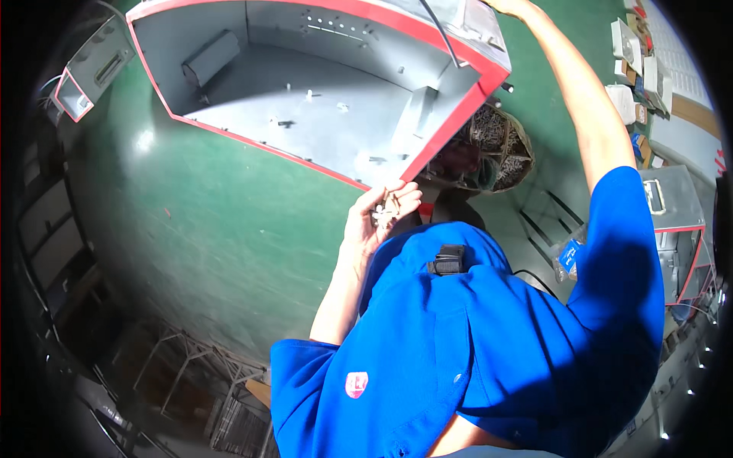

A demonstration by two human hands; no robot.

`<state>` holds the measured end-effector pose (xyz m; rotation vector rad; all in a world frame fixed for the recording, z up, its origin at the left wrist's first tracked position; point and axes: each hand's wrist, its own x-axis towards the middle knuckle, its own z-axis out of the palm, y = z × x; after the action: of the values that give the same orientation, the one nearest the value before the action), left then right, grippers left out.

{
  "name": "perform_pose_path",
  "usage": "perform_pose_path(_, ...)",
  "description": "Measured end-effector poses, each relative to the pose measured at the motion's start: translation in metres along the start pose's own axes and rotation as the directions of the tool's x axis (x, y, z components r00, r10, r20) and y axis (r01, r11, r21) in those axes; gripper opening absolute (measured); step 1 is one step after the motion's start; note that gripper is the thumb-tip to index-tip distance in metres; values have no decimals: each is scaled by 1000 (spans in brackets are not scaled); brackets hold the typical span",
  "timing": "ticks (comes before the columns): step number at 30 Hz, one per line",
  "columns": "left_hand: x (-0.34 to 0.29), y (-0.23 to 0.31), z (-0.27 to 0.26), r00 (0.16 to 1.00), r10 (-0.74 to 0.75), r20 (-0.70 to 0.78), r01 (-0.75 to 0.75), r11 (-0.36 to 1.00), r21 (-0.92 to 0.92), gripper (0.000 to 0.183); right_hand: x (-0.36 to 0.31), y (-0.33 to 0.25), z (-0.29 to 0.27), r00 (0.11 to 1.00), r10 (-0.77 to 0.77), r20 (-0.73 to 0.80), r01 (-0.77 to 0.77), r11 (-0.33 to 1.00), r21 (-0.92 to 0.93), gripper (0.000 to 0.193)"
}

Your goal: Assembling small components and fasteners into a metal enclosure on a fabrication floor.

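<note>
A large grey metal box (290,69) with red edges lies with its open side toward me. Small pale pegs or fittings (309,95) are scattered inside it, on the wall that faces up. Just below the box's near corner is my left hand (366,221), palm up and cupped. Several small whitish and metallic pieces (384,210) rest in it; their exact kind is too small to tell. My right arm reaches far forward, and my right hand (510,6) is at the box's far right corner. Its fingers are mostly cut off by the picture's upper edge.
A round container of small metal parts (492,145) stands below the box's right side. Another red-edged grey box (676,229) is at the right, and a smaller one (95,69) at the far left. Boxes and papers (641,69) line the upper right. The floor (191,229) is green.
</note>
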<state>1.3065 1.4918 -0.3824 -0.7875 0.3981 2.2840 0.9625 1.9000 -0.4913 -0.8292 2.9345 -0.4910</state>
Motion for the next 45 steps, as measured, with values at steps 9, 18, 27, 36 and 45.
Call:
perform_pose_path(9, -1, -27, -15, 979, 203, -35, -205, 974, -99, 30, -44, -7, 33, 892, 370, -260, -199, 837, 510, 27)
perform_pose_path(18, 5, -49, -15, 993, 84, 85, -69, 984, -162, 33, -149, -157, 26, 825, 532, 189, -441, 396, 806, 53)
perform_pose_path(27, 21, -70, 30, 948, -162, 273, 176, 984, -30, 41, -230, -364, -89, 963, 269, -31, -123, 535, 836, 14)
perform_pose_path(36, 43, -138, 50, 945, -307, 112, 271, 928, 258, 35, -310, -375, -56, 914, 139, -382, -101, 988, 117, 17)
perform_pose_path(45, 61, -218, 76, 859, -492, 141, 467, 866, 180, 33, -391, -357, -69, 868, 324, -377, -274, 944, 181, 16)
